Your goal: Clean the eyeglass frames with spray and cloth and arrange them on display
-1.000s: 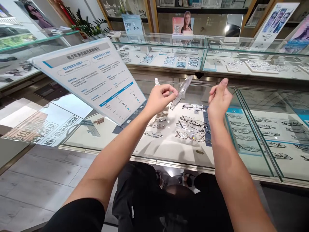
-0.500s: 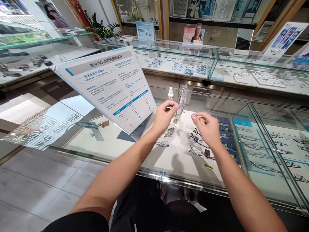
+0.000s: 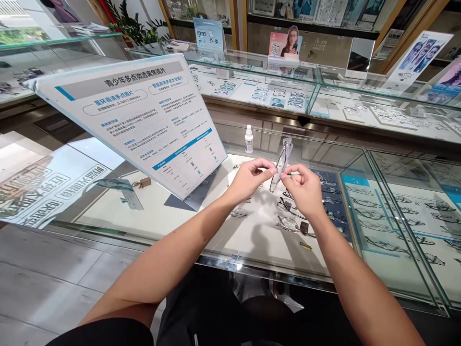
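A pair of eyeglasses, seen nearly edge-on, is held upright above the glass counter. What looks like a clear plastic sleeve stands up at its top end. My left hand pinches the glasses from the left between thumb and fingertips. From the other side, my right hand is closed with thumb and forefinger at their edge, the remaining fingers curled. Just beyond my hands a small white spray bottle stands on the counter.
A large printed sign board leans on the left. Under the glass lie several eyeglass frames and a small gold-coloured piece. The counter's metal front edge runs before me. More display cases stand behind.
My right hand has come left to the glasses, where it was apart from them before. My left hand and the glasses have shifted slightly rightward. The whole view has turned a little.
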{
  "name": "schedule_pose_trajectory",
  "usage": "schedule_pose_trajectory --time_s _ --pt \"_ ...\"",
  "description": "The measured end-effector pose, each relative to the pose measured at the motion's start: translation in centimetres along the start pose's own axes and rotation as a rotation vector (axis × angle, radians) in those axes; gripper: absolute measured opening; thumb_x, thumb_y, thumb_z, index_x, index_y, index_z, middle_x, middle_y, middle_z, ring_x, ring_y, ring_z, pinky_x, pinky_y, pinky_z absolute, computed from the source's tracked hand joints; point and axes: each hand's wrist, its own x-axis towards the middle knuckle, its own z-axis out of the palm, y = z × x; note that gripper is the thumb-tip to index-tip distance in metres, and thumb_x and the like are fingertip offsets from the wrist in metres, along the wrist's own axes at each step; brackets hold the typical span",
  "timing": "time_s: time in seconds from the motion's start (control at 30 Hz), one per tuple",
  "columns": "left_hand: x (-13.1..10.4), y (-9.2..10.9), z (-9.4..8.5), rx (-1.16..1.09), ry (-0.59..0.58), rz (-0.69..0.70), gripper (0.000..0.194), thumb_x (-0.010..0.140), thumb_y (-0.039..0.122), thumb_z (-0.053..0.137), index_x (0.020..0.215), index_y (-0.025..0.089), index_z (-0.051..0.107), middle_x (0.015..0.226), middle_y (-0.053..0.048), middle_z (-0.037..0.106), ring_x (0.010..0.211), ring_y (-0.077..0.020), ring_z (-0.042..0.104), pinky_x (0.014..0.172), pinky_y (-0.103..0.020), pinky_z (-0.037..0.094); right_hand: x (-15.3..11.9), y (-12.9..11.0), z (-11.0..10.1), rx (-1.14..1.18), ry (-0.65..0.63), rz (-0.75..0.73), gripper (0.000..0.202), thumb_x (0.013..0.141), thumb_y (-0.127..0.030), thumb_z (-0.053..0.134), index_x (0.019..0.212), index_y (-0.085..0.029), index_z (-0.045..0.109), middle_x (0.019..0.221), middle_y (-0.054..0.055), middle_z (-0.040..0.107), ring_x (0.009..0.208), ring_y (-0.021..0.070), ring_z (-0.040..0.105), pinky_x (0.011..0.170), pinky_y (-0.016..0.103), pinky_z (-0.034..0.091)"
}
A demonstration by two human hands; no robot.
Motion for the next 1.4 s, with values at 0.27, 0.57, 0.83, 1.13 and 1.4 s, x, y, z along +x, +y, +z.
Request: schedule_pose_trajectory --time_s 0.27,0.57,0.83,1.13,1.4 --pt "0.3 -0.1 -0.3 -0.002 -0.044 -0.024 0.041 0.081 0.055 0.091 0.088 0.020 0.071 0.096 -0.003 0.073 0.078 -0.0139 0.057 0.075 -0.030 0.045 0.1 -0.4 -0.2 0.008 0.015 -0.004 0.017 0.091 -0.039 0.071 0.089 -0.024 0.063 0.054 -0.012 0.030 0.051 0.0113 0.025 0.056 0.030 0.020" --pt "0.5 -0.8 -0.5 0.064 -0.060 0.042 0.043 0.090 0.061 0.080 0.093 0.021 0.066 0.102 -0.005 0.076 0.095 -0.0189 0.068 0.089 -0.031 0.049 -0.2 -0.5 -0.8 -0.596 0.255 -0.182 0.018 0.103 -0.039 0.055 0.103 -0.024 0.065 0.056 -0.006 0.054 0.052 0.0165 0.046 0.064 0.032 0.028" --pt "0.3 -0.2 -0.8 0.251 -0.099 0.044 0.033 0.098 0.052 0.072 0.090 0.021 0.064 0.099 -0.004 0.074 0.095 -0.0199 0.064 0.087 -0.032 0.044 0.5 -0.4 -1.9 -0.696 0.424 -0.230 0.025 0.106 -0.036 0.053 0.122 -0.023 0.067 0.111 0.011 0.086 0.095 0.0295 0.079 0.080 0.039 0.046" --pt "0.2 -0.1 -0.8 0.335 -0.133 0.025 0.028 0.096 0.048 0.071 0.088 0.022 0.066 0.098 -0.004 0.075 0.096 -0.0221 0.066 0.087 -0.034 0.046 0.5 -0.7 -2.6 -0.518 0.435 -0.308 0.037 0.104 -0.037 0.053 0.138 -0.026 0.062 0.142 0.014 0.077 0.111 0.0307 0.078 0.084 0.045 0.057" --pt "0.5 -0.5 -0.7 0.150 -0.071 0.012 0.033 0.091 0.053 0.080 0.090 0.022 0.068 0.098 -0.004 0.075 0.097 -0.0208 0.068 0.089 -0.033 0.048 -0.1 -0.5 -0.9 -0.343 0.215 -0.187 0.021 0.102 -0.041 0.061 0.109 -0.023 0.069 0.082 0.000 0.071 0.066 0.0162 0.058 0.068 0.033 0.044"
